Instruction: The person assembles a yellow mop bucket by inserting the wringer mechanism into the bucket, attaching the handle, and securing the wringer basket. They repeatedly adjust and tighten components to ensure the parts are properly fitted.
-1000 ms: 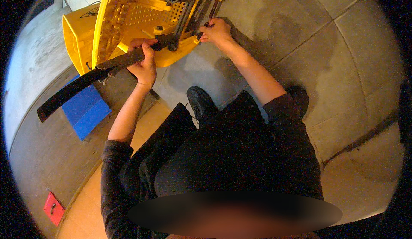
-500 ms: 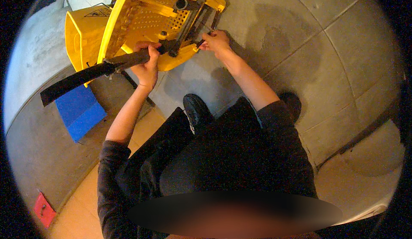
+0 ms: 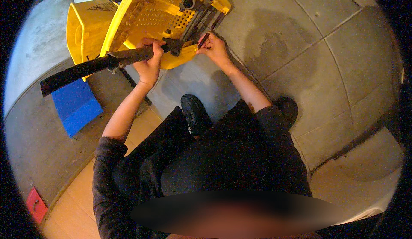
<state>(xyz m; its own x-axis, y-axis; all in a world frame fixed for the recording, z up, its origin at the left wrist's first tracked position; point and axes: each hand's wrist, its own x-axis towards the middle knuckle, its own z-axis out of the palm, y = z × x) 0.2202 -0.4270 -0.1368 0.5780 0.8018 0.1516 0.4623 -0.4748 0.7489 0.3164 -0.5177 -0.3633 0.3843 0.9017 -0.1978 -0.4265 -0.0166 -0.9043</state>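
Note:
A yellow mop wringer [image 3: 148, 20] with a perforated wall lies tipped on its side at the top of the view, its dark metal mechanism [image 3: 199, 22] facing me. My left hand [image 3: 149, 65] is wrapped round the wringer's lever handle [image 3: 77, 74], which has a worn grey sleeve and a long black end pointing left. By the wringer's near right edge, my right hand [image 3: 214, 48] pinches a slim dark stick-like piece [image 3: 203, 40]. I cannot tell whether that piece is attached to the wringer.
Behind the wringer on the left stands a yellow bucket [image 3: 88, 28]. A blue folded sheet-like thing [image 3: 77, 108] lies on the grey floor at the left, and a red dustpan-like piece [image 3: 37, 205] lower down. Wet patches [image 3: 279, 43] darken the tiles at right. My black shoes [image 3: 195, 114] are below.
My right hand has turned and drawn slightly back toward me, and the slim dark piece now shows more between its fingers. My left hand keeps its hold on the lever handle.

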